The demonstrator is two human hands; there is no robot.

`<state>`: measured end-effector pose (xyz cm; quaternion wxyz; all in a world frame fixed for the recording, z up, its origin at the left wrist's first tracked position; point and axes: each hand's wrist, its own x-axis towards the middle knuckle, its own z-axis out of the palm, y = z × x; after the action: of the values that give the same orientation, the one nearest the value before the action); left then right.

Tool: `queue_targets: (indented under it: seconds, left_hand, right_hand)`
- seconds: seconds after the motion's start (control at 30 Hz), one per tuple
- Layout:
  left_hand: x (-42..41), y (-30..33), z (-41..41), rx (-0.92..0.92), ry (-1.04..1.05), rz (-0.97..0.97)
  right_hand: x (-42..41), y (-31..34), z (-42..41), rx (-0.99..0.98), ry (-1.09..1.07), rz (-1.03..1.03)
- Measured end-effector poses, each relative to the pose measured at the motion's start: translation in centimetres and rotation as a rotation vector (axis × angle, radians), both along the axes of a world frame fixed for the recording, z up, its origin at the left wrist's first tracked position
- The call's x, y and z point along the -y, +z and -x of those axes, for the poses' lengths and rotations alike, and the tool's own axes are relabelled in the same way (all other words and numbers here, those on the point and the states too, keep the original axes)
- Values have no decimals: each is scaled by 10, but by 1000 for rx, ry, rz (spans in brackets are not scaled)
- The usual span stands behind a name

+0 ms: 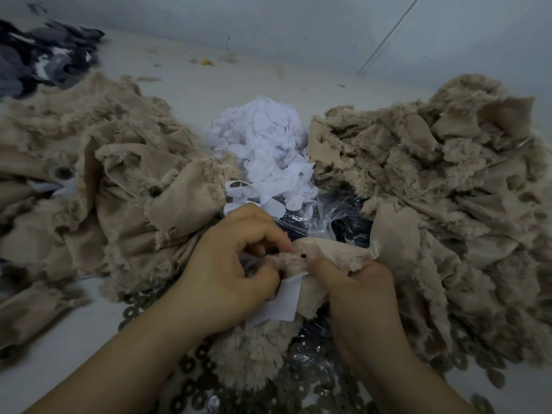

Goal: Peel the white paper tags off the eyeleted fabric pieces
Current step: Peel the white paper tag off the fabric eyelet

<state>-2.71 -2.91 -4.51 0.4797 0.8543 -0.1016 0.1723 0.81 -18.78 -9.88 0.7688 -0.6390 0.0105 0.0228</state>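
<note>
My left hand point(230, 264) and right hand point(355, 291) meet over the near middle of the worktop point(209, 82), both curled onto one beige fabric piece point(322, 252) held between them. The left fingers pinch its fuzzy edge just beside a small dark eyelet point(303, 256); the right thumb and fingers grip the cloth from below and to the right of that eyelet. A white paper tag point(283, 303) hangs from the underside of the piece, in the gap between my two hands, touching the left palm and lying against the cloth my right hand holds.

Under my hands lies a crinkled clear plastic bag point(331, 216) with something dark inside, and around my wrists a scatter of small metal rings point(301, 380) covers the near edge of the worktop. A fluffy beige piece point(254, 351) sits on the rings between my forearms.

Just beyond my hands, a mound of white paper tags point(265, 150) stands at centre. It is flanked by two heaps of beige plush fabric: the left heap point(89, 180), where larger dark eyelets and a slip of white paper show, and the right heap point(448, 189), fuzzy side mostly up. At far left, well apart from the rest, lies a blurred pile of dark grey cloth point(44, 58). A pale wall point(298, 25) rises behind.
</note>
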Motion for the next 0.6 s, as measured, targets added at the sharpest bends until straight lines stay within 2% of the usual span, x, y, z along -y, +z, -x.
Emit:
queue_targets:
  seconds: [0.1,0.17,0.4,0.6]
  left_hand:
    - [-3,3,3,-55,-125,-60]
    - [-1,2,3,-77,-110,-118]
    - [7,-3,2,-76,-43,-2]
    - [-3,-2,5,-98,-149,-199]
  right_hand:
    - [-1,4,2,-9,-12,15]
    - [1,6,3,-9,-13,26]
    - [3,6,5,66,12,72]
    - [3,5,5,21,12,17]
